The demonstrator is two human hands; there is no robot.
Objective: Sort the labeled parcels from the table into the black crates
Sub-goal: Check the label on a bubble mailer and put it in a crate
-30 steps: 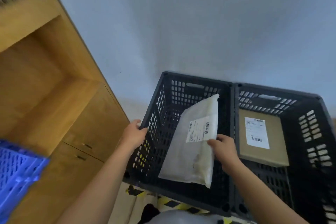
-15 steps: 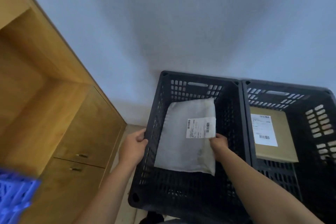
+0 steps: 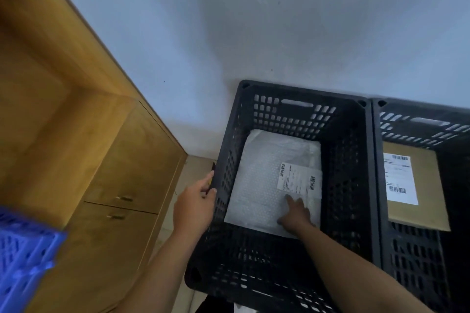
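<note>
A white bubble-wrap parcel (image 3: 264, 180) with a barcode label lies flat on the floor of the left black crate (image 3: 297, 94). My right hand (image 3: 296, 212) reaches down into that crate, its straight fingers pressing on the parcel just below the label. My left hand (image 3: 195, 204) grips the crate's left rim from outside. In the right black crate (image 3: 417, 112) lies a brown cardboard parcel (image 3: 429, 185) with a white label.
A wooden cabinet (image 3: 122, 180) with drawers and an open shelf stands to the left of the crates. A blue crate (image 3: 23, 256) shows at the lower left edge. A pale wall rises behind the crates.
The white parcel went from tilted in my right hand to lying flat on the left crate's floor. My right hand let go and now presses on it. My view moved closer.
</note>
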